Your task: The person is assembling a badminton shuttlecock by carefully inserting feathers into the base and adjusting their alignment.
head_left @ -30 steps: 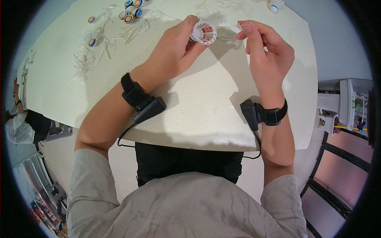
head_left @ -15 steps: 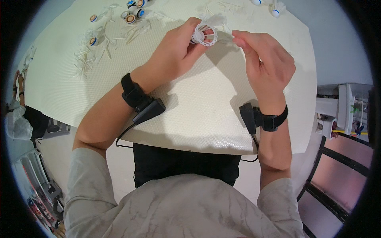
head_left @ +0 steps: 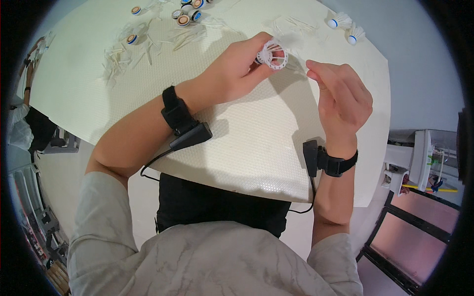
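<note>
My left hand point(head_left: 240, 69) is closed around the base of a white shuttlecock skirt frame point(head_left: 277, 55). Its round, holed rim and thin ribs face up toward me, while the bottom end is mostly hidden by my fingers. Just to the right, my right hand point(head_left: 344, 93) is held in a pinch, thumb against forefinger, apart from the frame. Something pale and thin may lie at those fingertips, but it blends into the white table point(head_left: 247, 153).
Cork shuttlecock heads point(head_left: 183, 20) with coloured bands gather at the far left, with loose feather pieces point(head_left: 117, 61) around them. Two feathered shuttlecocks point(head_left: 353, 35) lie at the far right. Black straps with cabled devices point(head_left: 191, 136) sit on both my wrists. Another person's arm point(head_left: 29, 74) shows at the left edge.
The view has shifted, so the table and things on it sit lower in the picture. My left hand still grips the shuttlecock frame, and my right hand stays pinched beside it.
</note>
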